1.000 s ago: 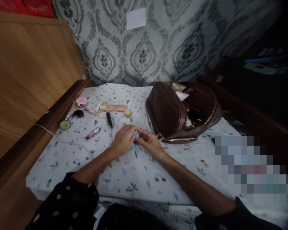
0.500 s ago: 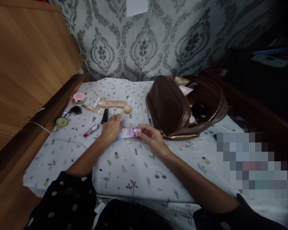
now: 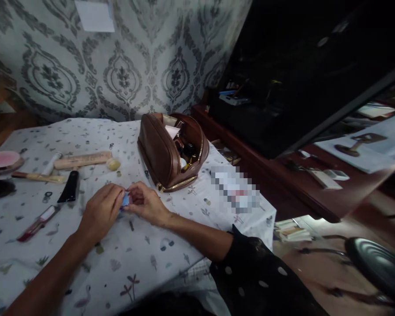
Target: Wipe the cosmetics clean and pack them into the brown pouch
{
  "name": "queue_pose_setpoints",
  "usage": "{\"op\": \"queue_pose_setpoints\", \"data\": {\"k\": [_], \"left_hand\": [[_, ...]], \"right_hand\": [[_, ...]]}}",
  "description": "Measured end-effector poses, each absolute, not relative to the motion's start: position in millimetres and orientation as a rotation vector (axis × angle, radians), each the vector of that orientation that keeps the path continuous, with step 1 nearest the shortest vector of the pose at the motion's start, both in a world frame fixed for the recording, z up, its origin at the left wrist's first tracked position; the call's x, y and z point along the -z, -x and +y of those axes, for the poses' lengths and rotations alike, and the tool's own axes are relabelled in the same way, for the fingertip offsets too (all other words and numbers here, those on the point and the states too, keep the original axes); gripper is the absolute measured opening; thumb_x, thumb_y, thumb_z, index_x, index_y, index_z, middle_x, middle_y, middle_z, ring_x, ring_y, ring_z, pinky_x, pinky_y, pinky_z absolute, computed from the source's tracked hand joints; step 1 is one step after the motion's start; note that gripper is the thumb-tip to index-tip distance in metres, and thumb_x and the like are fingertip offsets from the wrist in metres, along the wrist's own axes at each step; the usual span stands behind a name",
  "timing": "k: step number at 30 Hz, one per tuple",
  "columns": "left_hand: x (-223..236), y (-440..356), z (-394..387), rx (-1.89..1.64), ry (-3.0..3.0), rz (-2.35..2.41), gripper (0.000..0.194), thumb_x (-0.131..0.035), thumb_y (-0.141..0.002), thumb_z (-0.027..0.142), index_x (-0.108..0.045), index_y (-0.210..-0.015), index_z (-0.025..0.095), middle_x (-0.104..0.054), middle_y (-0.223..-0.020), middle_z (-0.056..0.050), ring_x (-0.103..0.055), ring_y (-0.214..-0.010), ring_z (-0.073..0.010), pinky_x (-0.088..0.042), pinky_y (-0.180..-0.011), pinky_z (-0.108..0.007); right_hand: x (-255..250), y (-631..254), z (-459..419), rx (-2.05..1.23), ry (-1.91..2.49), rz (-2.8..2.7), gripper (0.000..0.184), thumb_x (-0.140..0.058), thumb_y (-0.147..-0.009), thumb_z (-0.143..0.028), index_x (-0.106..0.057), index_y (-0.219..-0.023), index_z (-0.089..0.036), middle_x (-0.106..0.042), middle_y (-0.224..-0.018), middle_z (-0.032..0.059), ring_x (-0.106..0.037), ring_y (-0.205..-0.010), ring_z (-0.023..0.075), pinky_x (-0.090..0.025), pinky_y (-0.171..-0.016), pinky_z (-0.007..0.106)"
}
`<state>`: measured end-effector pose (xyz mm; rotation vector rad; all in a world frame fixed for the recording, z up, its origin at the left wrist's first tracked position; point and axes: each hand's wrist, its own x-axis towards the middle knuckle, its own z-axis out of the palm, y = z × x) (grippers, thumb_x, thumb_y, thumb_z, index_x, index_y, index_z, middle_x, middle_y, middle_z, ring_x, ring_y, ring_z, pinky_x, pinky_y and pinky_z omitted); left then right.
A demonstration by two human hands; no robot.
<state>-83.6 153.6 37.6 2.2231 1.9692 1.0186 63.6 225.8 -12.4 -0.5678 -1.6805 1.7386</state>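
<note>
Broadly, a cloth-covered surface (image 3: 123, 259) is shown, with a brown bag (image 3: 158, 153) standing open toward its far side. To the near left of the bag, the left hand (image 3: 102, 208) and the right hand (image 3: 148, 204) are brought together. Between them the small blue item (image 3: 125, 200) is held: the left grip is curled over it, and its side nearer the bag is pinched by the right thumb and fingers. For a sound result, one grip is best kept firm while the other is moved, with light pressure and the item held low; the black tube (image 3: 70, 186), farther left of the bag, should not be brushed.

Several parts are obscured. The bag's contents are overlapped and shadowed. To the right of the bag, the object beneath a pixelated patch (image 3: 236, 189) cannot be identified. Far left of the bag, a pink compact (image 3: 3, 161) is cut off by the frame. The item itself is mostly covered by fingers; its shape and markings cannot be told.
</note>
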Motion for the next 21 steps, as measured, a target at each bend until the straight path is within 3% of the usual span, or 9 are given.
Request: {"op": "queue_pose_setpoints", "data": {"k": [4,11,16,21], "left_hand": [[-36.2,91.4,155.9,-0.854,-2.177,2.051,0.032,-0.034,-0.094,0.040,-0.047,-0.068,0.026,-0.058,-0.068,-0.003,-0.057,-0.064,-0.0202,-0.043,-0.064,-0.033],[-36.4,113.1,157.8,-0.682,-2.063,2.207,0.037,-0.031,-0.091,0.047,-0.045,-0.065,0.025,-0.059,-0.061,-0.002,-0.056,-0.059,-0.0206,-0.037,-0.059,-0.031],[-34.6,121.3,161.4,-0.692,-1.887,2.220,0.039,-0.033,-0.089,0.048,-0.045,-0.062,0.023,-0.049,-0.052,0.002,-0.050,-0.053,-0.0165,-0.035,-0.060,-0.028],[-30.7,127.2,164.1,-0.769,-1.827,2.217,0.038,-0.034,-0.091,0.042,-0.045,-0.062,0.021,-0.050,-0.056,0.002,-0.051,-0.059,-0.0136,-0.035,-0.061,-0.025]], "right_hand": [[11.1,-65.3,225.0,-1.720,0.549,-1.683,0.060,-0.084,-0.062,-0.053,-0.055,-0.106,-0.024,-0.059,-0.091,-0.0024,-0.058,-0.077,0.0125,-0.052,-0.076,0.028],[1.4,-71.2,226.4,-1.526,0.457,-1.853,0.032,-0.069,-0.083,-0.048,-0.074,-0.103,-0.022,-0.060,-0.091,0.0016,-0.058,-0.082,0.0142,-0.051,-0.081,0.029],[2.8,-72.0,232.0,-1.490,0.483,-1.883,0.031,-0.071,-0.083,-0.043,-0.076,-0.105,-0.022,-0.062,-0.088,0.0029,-0.059,-0.081,0.0153,-0.051,-0.077,0.030],[4.9,-70.7,234.0,-1.585,0.442,-1.843,0.034,-0.074,-0.079,-0.040,-0.074,-0.109,-0.025,-0.056,-0.106,0.0052,-0.061,-0.092,0.0162,-0.055,-0.083,0.032]]}}
